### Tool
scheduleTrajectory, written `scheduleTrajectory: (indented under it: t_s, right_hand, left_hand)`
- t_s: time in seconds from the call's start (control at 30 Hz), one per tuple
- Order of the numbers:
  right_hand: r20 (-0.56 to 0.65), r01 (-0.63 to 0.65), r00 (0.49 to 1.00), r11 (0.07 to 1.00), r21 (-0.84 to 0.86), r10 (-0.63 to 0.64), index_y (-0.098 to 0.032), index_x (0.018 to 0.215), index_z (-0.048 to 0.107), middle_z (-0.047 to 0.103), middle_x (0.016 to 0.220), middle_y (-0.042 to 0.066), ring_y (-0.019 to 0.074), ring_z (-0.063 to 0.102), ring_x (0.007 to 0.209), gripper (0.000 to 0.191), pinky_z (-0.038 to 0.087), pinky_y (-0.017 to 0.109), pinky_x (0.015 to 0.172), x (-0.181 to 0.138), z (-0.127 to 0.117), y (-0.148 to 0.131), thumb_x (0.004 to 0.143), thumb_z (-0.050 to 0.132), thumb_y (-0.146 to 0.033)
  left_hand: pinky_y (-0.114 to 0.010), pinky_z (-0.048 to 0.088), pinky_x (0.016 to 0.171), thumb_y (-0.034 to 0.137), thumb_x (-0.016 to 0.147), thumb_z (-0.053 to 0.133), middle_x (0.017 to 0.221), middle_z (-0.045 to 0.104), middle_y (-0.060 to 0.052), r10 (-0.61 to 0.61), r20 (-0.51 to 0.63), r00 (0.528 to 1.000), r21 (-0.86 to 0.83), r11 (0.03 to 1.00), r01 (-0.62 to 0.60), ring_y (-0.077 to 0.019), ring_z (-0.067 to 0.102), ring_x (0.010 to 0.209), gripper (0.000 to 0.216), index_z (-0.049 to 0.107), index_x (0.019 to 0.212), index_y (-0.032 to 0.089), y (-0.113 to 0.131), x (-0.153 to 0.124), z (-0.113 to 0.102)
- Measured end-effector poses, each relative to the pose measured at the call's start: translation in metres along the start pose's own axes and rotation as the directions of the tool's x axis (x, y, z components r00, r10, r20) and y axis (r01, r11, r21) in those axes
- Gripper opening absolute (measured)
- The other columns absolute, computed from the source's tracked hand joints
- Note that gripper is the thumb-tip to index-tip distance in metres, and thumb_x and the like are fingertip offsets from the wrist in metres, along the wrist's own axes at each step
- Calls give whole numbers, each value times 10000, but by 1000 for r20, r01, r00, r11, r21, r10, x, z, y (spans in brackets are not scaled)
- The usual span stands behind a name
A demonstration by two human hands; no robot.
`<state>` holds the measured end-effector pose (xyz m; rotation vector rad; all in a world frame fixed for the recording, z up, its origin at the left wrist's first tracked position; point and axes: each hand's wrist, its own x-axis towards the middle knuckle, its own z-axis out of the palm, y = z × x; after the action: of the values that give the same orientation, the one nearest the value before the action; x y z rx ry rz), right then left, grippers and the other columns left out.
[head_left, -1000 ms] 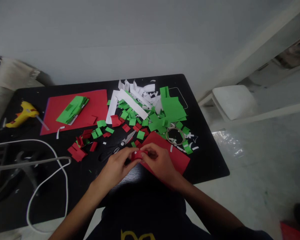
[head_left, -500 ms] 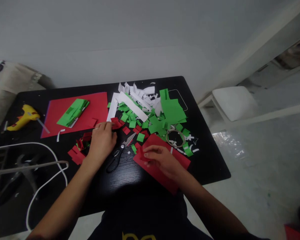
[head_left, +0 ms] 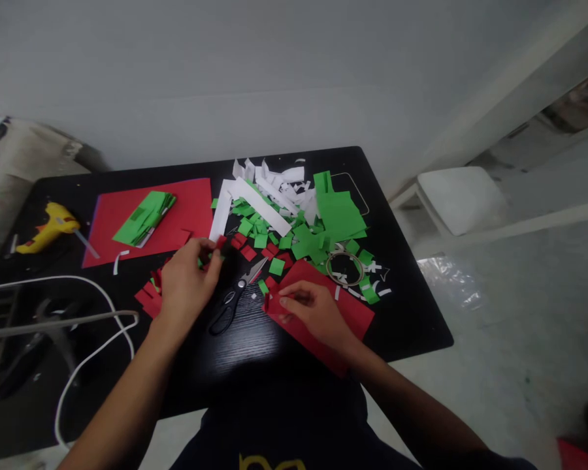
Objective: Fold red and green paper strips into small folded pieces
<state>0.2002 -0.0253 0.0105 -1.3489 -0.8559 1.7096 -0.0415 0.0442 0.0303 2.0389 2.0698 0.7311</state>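
Note:
My left hand (head_left: 185, 274) pinches a small red paper piece (head_left: 221, 242) between thumb and fingertips, just above the black table. Close by, my right hand (head_left: 318, 312) is closed on another red paper piece (head_left: 273, 303), over a large red sheet (head_left: 355, 320). Between the hands lie scissors (head_left: 236, 294) with black handles, blades slightly apart and pointing away from me. Red paper squares (head_left: 248, 252) and a green paper square (head_left: 276, 266) are scattered beyond them. Beside my left wrist sits a pile of red paper pieces (head_left: 149, 299), partly hidden by the hand.
A yellow glue gun (head_left: 53, 228) lies at the left, near a white cable (head_left: 95, 287). Folded green strips (head_left: 144, 219) rest on a red sheet (head_left: 102, 251). White paper scraps (head_left: 274, 179), green sheets (head_left: 340, 215) and a ring (head_left: 344, 282) crowd the back right. A white stool (head_left: 463, 196) stands beyond.
My left hand has lifted slightly back from the red squares with a small red piece in its fingertips. My right hand stays nearly in place, its red piece turned a little.

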Motion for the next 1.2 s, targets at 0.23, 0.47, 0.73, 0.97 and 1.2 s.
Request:
scheduleTrajectory:
  t_s: [0.23, 0.47, 0.73, 0.97, 1.2]
  right_hand:
    - [14, 88, 996, 978, -188, -87, -178, 907, 726, 773, 840, 44, 195, 745, 682, 144, 625, 337, 663, -4, 6, 4, 822, 725, -293]
    - [0, 153, 987, 950, -273, -159, -180, 921, 736, 794, 935, 74, 229, 766, 867, 123, 613, 348, 775, -3, 4, 6, 811, 698, -220]
    - [-6, 190, 979, 930, -315, -202, -192, 936, 738, 789, 918, 68, 222, 765, 846, 108, 613, 356, 804, -6, 5, 7, 865, 721, -272]
    - [19, 204, 977, 911, -358, -212, -199, 944, 747, 794, 886, 54, 216, 764, 824, 97, 602, 336, 765, -11, 8, 5, 866, 720, -250]
    - [31, 198, 979, 890, -411, -203, -204, 951, 752, 796, 874, 51, 207, 752, 788, 112, 595, 344, 748, -12, 8, 4, 862, 686, -217]
  left_hand:
    - [-301, 544, 884, 197, 966, 686, 1048, 757, -7, 236, -41, 971, -494, 840, -225, -176, 709, 981, 127, 763, 1039, 268, 23, -37, -25]
    - [-471, 502, 1027, 136, 941, 648, 1252, 681, -84, 465, 127, 876, -515, 786, -342, -265, 623, 1208, 113, 692, 966, 237, 48, -81, -20]
    - [-520, 471, 1071, 181, 998, 601, 1263, 721, -76, 457, 139, 878, -323, 859, -396, -287, 614, 1261, 106, 690, 1027, 231, 40, -86, 4]
    - [-442, 547, 889, 218, 1014, 612, 1033, 771, -76, 382, 73, 921, -143, 918, -369, -265, 699, 986, 97, 692, 968, 192, 36, -77, 13]
    - [-328, 553, 754, 252, 1007, 656, 913, 725, -41, 187, -102, 977, -269, 941, -208, -186, 680, 823, 103, 742, 1006, 195, 40, -68, 1]
